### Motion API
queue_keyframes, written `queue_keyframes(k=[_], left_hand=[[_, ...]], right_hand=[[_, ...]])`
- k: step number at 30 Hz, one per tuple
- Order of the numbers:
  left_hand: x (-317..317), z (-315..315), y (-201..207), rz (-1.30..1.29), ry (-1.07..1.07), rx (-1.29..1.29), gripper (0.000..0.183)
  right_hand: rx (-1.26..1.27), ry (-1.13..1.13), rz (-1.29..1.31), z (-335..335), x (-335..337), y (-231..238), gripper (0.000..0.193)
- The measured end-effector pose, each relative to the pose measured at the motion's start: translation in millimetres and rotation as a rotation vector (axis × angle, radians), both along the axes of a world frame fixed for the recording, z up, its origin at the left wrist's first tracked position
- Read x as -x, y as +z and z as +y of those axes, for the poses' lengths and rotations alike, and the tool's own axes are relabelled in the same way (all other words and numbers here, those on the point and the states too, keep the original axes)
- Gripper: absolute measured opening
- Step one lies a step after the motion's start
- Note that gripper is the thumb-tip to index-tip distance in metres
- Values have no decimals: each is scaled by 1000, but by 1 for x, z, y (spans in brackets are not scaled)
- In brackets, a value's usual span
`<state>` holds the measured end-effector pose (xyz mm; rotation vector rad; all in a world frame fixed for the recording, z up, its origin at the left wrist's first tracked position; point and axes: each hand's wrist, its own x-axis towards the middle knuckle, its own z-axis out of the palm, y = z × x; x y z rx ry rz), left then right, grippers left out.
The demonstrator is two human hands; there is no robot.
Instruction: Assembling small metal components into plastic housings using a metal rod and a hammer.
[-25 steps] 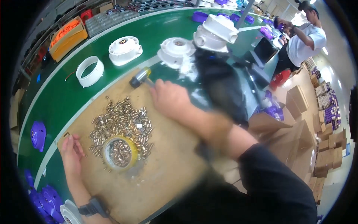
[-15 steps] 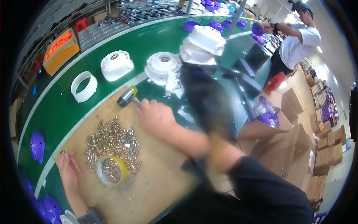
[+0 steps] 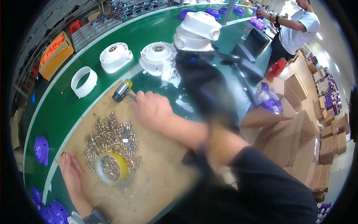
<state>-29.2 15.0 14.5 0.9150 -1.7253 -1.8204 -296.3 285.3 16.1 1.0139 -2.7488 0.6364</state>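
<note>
My right hand [image 3: 153,111] is closed round the handle of a small mallet [image 3: 122,90] with a black and yellow head, held over the far edge of a tan work board [image 3: 160,171]. At the board's left edge, my left hand [image 3: 72,170] pinches a tiny dark, bent-looking piece [image 3: 63,154], too small to name. Between the hands lies a heap of small brass-coloured metal sleeves [image 3: 108,134]. A yellow tape roll [image 3: 122,168] lies flat at the heap's near side, with more sleeves inside its ring.
Beyond the board, a green conveyor belt [image 3: 41,112] carries a white ring [image 3: 84,83], white housings [image 3: 116,58] and purple parts [image 3: 41,150]. Open cardboard boxes [image 3: 287,145] stand at the right. A co-worker [image 3: 294,30] stands at the far right. A blurred dark shape [image 3: 205,86] crosses the middle.
The view has tilted a little, so most things sit slightly higher. My right hand and the mallet have shifted slightly left; the left hand keeps its pinch at the board's edge.
</note>
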Motion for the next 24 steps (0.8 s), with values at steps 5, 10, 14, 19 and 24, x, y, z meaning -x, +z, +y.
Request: queue_keyframes(k=[5, 10, 14, 19, 24], left_hand=[[1, 4, 3, -10, -3, 10, 24], [5, 6, 5, -4, -6, 17, 24], [1, 7, 7, 26, -6, 1, 24], [1, 0, -4, 16, -20, -8, 26], [3, 2, -3, 20, 7, -23, 24]], right_hand=[[41, 6, 15, 1, 2, -4, 24], [17, -1, -25, 2, 6, -2, 28], [34, 39, -124, 15, 2, 19, 36], [-107, -4, -395, 57, 33, 33, 58], [195, -138, -573, 86, 36, 52, 62]])
